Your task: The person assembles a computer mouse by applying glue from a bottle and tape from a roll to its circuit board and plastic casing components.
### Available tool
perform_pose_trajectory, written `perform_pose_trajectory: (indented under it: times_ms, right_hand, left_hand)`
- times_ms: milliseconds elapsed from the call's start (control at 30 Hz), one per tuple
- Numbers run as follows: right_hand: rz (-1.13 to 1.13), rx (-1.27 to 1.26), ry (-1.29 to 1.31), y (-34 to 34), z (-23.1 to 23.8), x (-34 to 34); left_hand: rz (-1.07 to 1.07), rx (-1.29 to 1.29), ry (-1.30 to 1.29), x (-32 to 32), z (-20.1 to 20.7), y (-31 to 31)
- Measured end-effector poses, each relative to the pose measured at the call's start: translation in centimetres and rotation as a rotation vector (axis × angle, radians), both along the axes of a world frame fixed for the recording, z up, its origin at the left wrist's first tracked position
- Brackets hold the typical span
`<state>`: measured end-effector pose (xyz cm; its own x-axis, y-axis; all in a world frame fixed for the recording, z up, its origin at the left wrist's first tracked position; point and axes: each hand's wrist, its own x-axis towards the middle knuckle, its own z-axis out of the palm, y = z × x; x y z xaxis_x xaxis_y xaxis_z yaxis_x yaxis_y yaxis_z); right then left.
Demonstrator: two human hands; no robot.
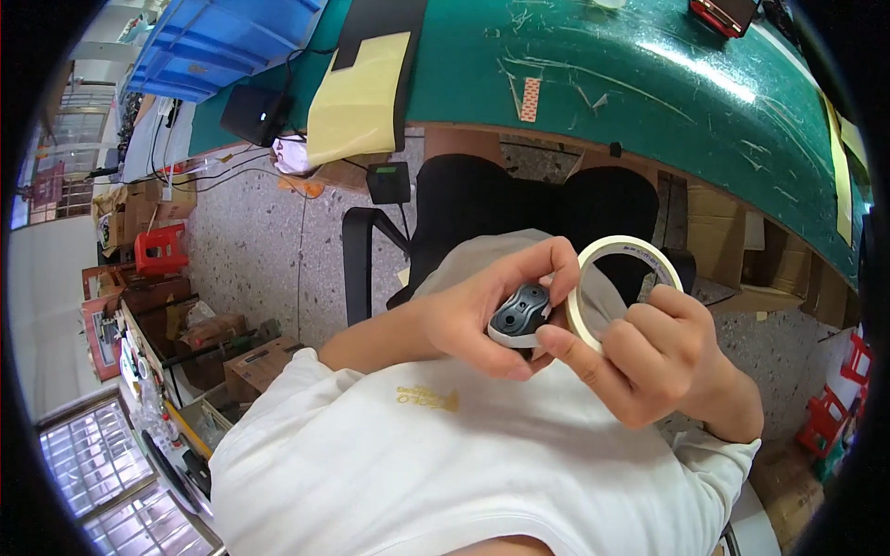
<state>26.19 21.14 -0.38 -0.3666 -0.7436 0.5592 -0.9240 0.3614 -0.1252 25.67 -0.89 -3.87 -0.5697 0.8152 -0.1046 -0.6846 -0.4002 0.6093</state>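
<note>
My left hand (471,313) is closed around a small dark grey plastic part (525,306) with rounded ends and round holes in its face. A whitish band (512,339) runs along the part's lower edge; whether it is tape I cannot tell. A roll of cream masking tape (576,313) stands on edge in my right hand (649,357), whose fingers hook through and over its ring. The right thumb reaches to the grey part's lower right side, close to the left fingertips. Both hands are held above my lap, in front of my white shirt.
Beyond my knees runs a green-topped table (612,102) with scratches and tape scraps. On it lie a yellow sheet (357,102), a patterned orange strip (529,99) and a blue crate (218,46). A red stool (160,248) and cardboard boxes (262,364) stand at left.
</note>
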Motion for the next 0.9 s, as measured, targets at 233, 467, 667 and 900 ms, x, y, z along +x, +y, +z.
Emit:
perform_pose_trajectory:
  times_ms: [233,467,667,900]
  right_hand:
    - [-0.011,0.108,-0.025,-1.0,-1.7,1.9]
    - [-0.063,0.097,-0.093,-1.5,-4.3,3.3]
    - [-0.074,0.036,-0.124,-1.0,-6.5,4.2]
    - [-0.1,0.091,-0.136,-0.6,-6.5,5.6]
  left_hand:
    - [-0.122,-0.069,0.096,1.5,-2.8,-1.3]
    - [-0.132,-0.303,0.315,2.0,-4.6,-2.6]
    - [-0.111,-0.575,0.59,2.1,-2.3,-3.1]
    - [0.027,-0.692,0.477,3.5,-1.7,-3.0]
